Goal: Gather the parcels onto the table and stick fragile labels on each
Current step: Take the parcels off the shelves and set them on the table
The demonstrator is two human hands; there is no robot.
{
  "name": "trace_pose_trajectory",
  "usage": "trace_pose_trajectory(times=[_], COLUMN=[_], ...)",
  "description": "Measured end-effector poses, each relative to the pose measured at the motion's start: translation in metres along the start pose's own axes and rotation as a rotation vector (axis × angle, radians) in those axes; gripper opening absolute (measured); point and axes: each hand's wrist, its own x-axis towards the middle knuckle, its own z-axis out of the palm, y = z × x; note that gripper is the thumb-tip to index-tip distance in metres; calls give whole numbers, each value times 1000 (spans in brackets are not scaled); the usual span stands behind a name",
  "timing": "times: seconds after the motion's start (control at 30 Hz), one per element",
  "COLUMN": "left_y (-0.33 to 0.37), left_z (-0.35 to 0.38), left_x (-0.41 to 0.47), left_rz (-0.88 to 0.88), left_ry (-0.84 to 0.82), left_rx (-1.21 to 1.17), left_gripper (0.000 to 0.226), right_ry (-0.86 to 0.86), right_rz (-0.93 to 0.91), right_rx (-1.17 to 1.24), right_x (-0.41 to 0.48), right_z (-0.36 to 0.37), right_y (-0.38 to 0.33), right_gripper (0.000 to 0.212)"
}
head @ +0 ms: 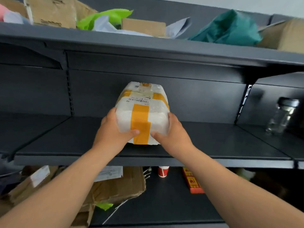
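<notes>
A white foam parcel [156, 111] bound with yellow tape and bearing a shipping label sits on the middle shelf [213, 142] of a dark grey rack. My left hand [111, 134] grips its left near corner, thumb across the front face. My right hand [174, 134] grips the right near corner the same way. Other parcels lie on the top shelf: a cardboard box [52, 12], a green bag [105, 17], a teal bag [230, 28] and another box [286, 37]. No table is in view.
A glass jar [283, 116] with a dark lid stands on the middle shelf at the right. On the lower shelf lie torn cardboard boxes [115, 186], a red roll [163, 171] and a red-and-yellow flat pack [193, 181].
</notes>
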Motion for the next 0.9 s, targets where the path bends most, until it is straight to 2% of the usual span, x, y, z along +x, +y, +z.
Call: trace_pose_trajectory(times=[0.23, 0.43, 0.6, 0.9], left_y=[85, 150, 213, 320], left_z=[91, 168, 239, 381], left_x=[-98, -170, -228, -299], left_rz=[99, 193, 313, 439], left_ry=[-3, -97, -200, -510], left_rx=[-165, -282, -319, -383], left_gripper=[102, 104, 104, 110], right_ry=[156, 277, 388, 583], right_rz=[-7, 17, 117, 444], right_rx=[-68, -120, -173, -260], right_x=[-86, -160, -221, -308], right_z=[-111, -198, -271, -384], right_y=[73, 142, 204, 308], right_gripper=[84, 81, 83, 84])
